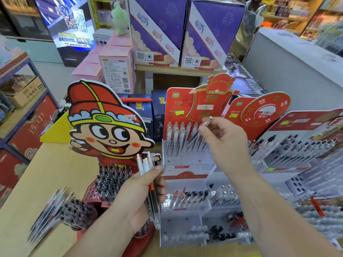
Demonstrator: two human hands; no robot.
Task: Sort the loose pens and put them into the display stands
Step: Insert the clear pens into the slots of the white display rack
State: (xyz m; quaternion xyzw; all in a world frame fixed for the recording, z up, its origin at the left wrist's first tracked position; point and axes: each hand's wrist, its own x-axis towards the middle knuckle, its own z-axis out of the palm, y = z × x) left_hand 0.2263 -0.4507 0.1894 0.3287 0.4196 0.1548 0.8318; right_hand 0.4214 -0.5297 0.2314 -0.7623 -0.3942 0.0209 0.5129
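Sorting pens into display stands, mid-task, read left to right.

Lower left: a heap of loose pens point(49, 210) lies on the wooden table point(46, 171), not yet sorted. Beside it stands the cartoon-figure stand point(104, 125), its red base already packed with dark-capped pens.

Lower centre: the left hand point(137, 197) grips a bundle of pens point(146, 164), fingers and thumb curled round the barrels. The bundle stands roughly upright. Most of its barrels are clear with pale tops; one shows a red and black section.

Centre: the clear tiered stand point(185, 164) holds a row of upright transparent pens on its top tier, with open holes in front of them.

Upper centre right: the right hand point(226, 145) pinches a single clear pen point(208, 121) between thumb and fingertips. The pen is tilted, its lower end down among the standing row; whether it is seated in a hole cannot be told.

Step in hand, as judged: placing one matching clear pen in the top tier. The next move calls for lining the tip up with a free hole and lowering it without knocking its neighbours.

Far right: further red-backed stands point(289, 154) hold more pens.
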